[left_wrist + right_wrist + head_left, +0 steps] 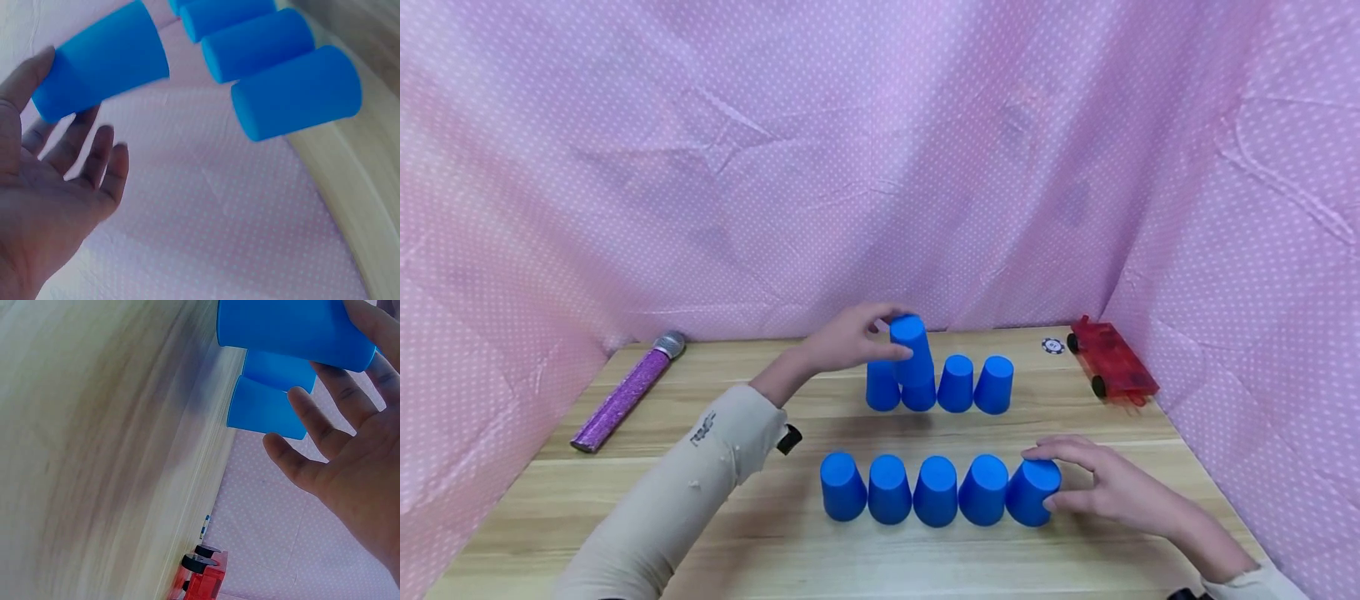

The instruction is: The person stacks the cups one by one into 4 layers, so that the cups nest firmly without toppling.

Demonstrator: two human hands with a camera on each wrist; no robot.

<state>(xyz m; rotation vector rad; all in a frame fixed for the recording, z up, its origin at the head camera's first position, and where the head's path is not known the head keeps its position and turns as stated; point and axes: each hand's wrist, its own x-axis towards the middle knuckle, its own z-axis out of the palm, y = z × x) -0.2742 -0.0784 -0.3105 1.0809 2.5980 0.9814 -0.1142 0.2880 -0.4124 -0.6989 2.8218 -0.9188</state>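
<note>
My left hand (859,337) pinches an upside-down blue cup (909,343) between thumb and fingers, held above the back row of blue cups (956,384). In the left wrist view the held cup (103,62) is apart from the row beside it. My right hand (1108,487) grips the rightmost cup (1033,493) of the front row, thumb on its near side and fingers at its top. That cup (290,328) stands on the table in the right wrist view. Several more upside-down blue cups (936,492) stand side by side to its left.
A purple glittery microphone (628,392) lies at the table's left. A red toy car (1112,358) is at the back right, with a poker chip (1053,345) beside it. Pink dotted cloth (880,167) hangs around the wooden table (760,550).
</note>
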